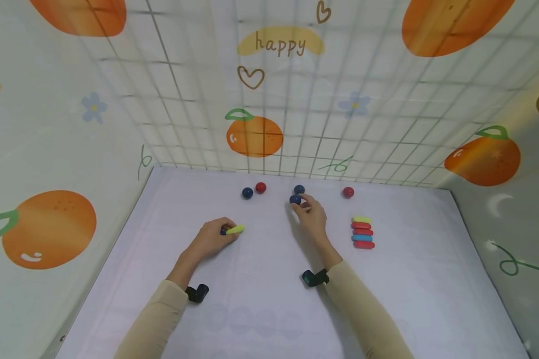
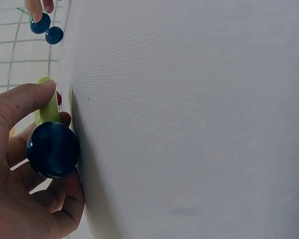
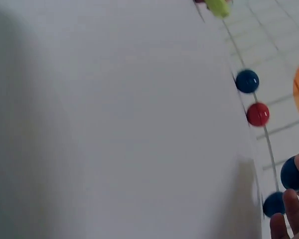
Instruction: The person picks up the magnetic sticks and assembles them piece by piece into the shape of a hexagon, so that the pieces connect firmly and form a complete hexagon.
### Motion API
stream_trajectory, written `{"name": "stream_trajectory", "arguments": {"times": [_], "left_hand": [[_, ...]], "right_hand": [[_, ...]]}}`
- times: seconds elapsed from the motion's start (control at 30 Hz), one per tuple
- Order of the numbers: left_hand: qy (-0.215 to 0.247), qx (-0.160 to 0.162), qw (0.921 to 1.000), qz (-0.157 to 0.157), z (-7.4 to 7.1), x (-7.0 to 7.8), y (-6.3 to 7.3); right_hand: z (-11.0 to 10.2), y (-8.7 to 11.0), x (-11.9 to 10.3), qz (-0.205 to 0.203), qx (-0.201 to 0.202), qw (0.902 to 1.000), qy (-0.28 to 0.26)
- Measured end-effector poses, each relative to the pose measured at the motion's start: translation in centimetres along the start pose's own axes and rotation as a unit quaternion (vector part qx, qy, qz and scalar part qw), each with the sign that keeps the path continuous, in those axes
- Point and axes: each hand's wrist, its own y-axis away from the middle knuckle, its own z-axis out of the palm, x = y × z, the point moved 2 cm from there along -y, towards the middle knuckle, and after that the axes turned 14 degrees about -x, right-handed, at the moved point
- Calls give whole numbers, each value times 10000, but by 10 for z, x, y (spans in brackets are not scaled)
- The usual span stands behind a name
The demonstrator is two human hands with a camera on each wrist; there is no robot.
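My left hand (image 1: 210,239) pinches a short yellow-green stick (image 1: 235,230) just over the white table. In the left wrist view a glossy dark blue ball (image 2: 53,150) sits at the stick's near end, and the thumb presses along the stick. Farther right, my right hand (image 1: 313,219) holds another dark blue ball (image 1: 295,200) between thumb and fingers. Right behind it a third blue ball (image 1: 299,189) rests on the table; the right wrist view shows the held ball (image 3: 293,174) close by that one.
At the back left, a blue ball (image 1: 247,193) lies beside a red ball (image 1: 261,188). Another red ball (image 1: 348,192) is at the back right. Several yellow, red and blue sticks (image 1: 362,232) lie in a stack-like row right of my right hand. A printed backdrop (image 1: 180,109) rises behind the table.
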Motion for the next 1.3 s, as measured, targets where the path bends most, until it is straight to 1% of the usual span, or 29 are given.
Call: {"name": "stream_trajectory", "arguments": {"times": [0.2,0.43,0.63,0.83,1.03,1.17,1.3], "left_hand": [[34,8,10000,-10,-1,1,1],[70,9,9999,124,-1,2,-2],[59,59,10000,53,-1,1,-1],[154,39,9999,11,-3,0,0],[237,43,9997,52,-3,-2,0],[229,61,9997,88,-3,-2,0],[183,63,9998,99,-3,-2,-1]], "right_hand": [[18,8,-10,-164,-247,9995,-82],[37,18,-16,-272,-604,9977,-157],[58,23,-25,-469,-919,9945,-156],[75,27,-34,-565,-1167,9916,17],[87,28,-39,-658,-1398,9876,273],[94,28,-41,-722,-1498,9850,450],[97,29,-43,-759,-1560,9838,444]]}}
